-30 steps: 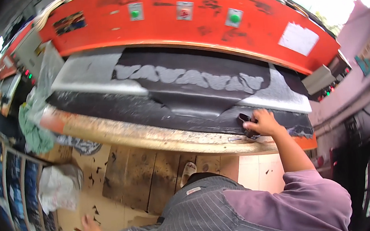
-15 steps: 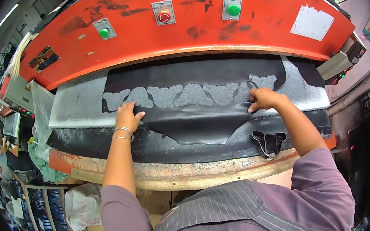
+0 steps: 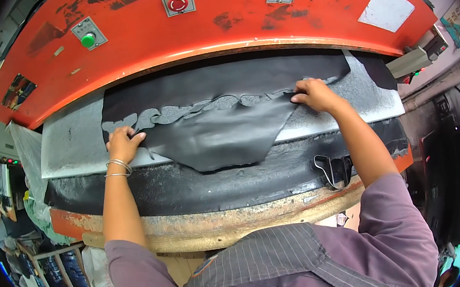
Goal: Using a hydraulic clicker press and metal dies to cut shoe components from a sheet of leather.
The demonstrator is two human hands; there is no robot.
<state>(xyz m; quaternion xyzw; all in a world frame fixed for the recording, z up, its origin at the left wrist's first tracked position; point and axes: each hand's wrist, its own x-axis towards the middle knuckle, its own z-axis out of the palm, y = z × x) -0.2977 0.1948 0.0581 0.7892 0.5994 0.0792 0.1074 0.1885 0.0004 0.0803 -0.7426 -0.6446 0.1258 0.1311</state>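
Note:
A black, smooth leather-like sheet (image 3: 212,137) lies on a pale grey board (image 3: 73,136), its near part hanging over the board's front edge. Across its middle runs a row of cut-out openings, now narrowed and partly covered by rumpled strips, with grey board showing through. My left hand (image 3: 124,145) pinches the sheet at the left end of this row, thumb toward the right. At the right end my right hand (image 3: 315,95) is closed on the sheet's edge, its fingers bent. To the right on the black ledge stands a black metal cutting die (image 3: 332,171).
Behind the board rises an orange machine beam (image 3: 217,29) with two green buttons and a red button (image 3: 177,2); the sheet's far part runs beneath it. A worn wooden edge (image 3: 222,224) borders the black ledge (image 3: 207,194). Clear plastic (image 3: 28,161) hangs at the left.
Both hands have shifted the near part of the sheet away from me, so it bunches over the openings that lay wide before. The view has shifted too.

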